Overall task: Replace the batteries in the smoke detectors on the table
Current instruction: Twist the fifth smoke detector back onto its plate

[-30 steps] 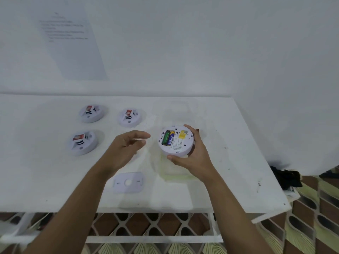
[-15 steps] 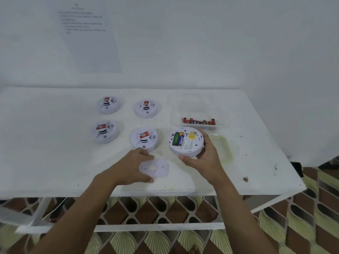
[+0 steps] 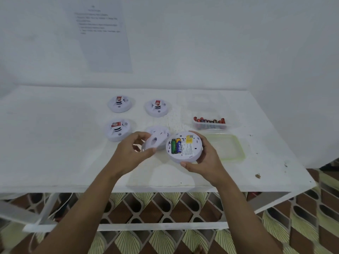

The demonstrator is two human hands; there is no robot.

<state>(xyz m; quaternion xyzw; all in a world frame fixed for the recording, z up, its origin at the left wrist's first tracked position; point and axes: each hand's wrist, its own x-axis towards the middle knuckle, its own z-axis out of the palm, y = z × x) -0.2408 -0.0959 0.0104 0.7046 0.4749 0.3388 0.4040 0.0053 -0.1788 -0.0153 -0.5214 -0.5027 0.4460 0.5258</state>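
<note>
My right hand (image 3: pixel 205 162) grips a round white smoke detector (image 3: pixel 184 146) turned back-side up above the table's front. Its open bay shows a green and a blue-yellow battery (image 3: pixel 176 145) side by side. My left hand (image 3: pixel 131 153) holds the white back cover plate (image 3: pixel 155 141) tilted in the air, just left of the detector. A fourth detector (image 3: pixel 157 131) lies on the table behind the plate, mostly hidden. Three more detectors (image 3: pixel 119 104) (image 3: pixel 156 107) (image 3: pixel 117 130) rest face up further back and to the left.
A clear tub of red-tipped batteries (image 3: pixel 210 122) stands behind the held detector. A shallow clear tray with a greenish rim (image 3: pixel 227 146) lies to its right. The white table (image 3: pixel 55 143) ends at a wall behind, where a printed sheet (image 3: pixel 102 33) hangs.
My left hand has picked the cover plate up off the table and brought it up beside the detector. The right hand keeps holding the detector. The camera has shifted.
</note>
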